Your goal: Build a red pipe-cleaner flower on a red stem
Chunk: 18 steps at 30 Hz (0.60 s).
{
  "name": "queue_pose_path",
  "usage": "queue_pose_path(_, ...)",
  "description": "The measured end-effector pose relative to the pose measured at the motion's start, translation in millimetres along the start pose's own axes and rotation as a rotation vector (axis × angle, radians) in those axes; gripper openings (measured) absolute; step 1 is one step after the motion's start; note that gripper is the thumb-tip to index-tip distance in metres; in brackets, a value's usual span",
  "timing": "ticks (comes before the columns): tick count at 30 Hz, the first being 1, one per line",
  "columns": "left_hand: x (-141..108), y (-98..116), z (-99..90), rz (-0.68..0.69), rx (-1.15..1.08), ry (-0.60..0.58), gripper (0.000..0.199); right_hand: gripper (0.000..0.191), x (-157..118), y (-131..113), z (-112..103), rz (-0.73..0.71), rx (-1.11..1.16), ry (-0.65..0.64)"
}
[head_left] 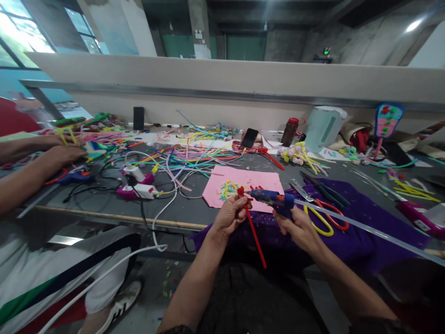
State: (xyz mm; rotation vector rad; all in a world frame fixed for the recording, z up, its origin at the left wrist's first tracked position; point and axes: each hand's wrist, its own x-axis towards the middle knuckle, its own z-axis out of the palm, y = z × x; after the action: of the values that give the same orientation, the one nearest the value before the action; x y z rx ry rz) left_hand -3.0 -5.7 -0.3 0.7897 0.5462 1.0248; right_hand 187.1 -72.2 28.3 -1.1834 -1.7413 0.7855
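At the near edge of a cluttered grey bench (104, 204), a person's two bare hands work just above a purple cloth (365, 232). Their left hand (230, 217) is closed around the top of a red pipe cleaner (255, 239), which slants down toward their lap. Their right hand (299, 227) is clamped on a blue glue gun (273, 198), with a long clear glue stick (365, 229) trailing out to the right; the gun's nozzle points left and meets the red tip at the left hand's fingers. Just behind the hands lies a pink sheet (219, 185) scattered with short coloured snippets. Yellow-handled scissors (318, 218) rest on the cloth beside the right hand. Farther back, a tangle of coloured pipe cleaners (194, 155) spreads across the bench. At the far left, another person's hand (60, 155) rests on the bench near a second glue gun (74, 176).
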Motion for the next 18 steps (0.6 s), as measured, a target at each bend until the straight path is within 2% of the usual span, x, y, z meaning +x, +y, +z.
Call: queue_pose_path(18,-1.2,1.0,1.0,-0.006,0.003,0.024,0.021,0.018,3.2,-1.5,-6.3,0.051,-0.018,-0.048)
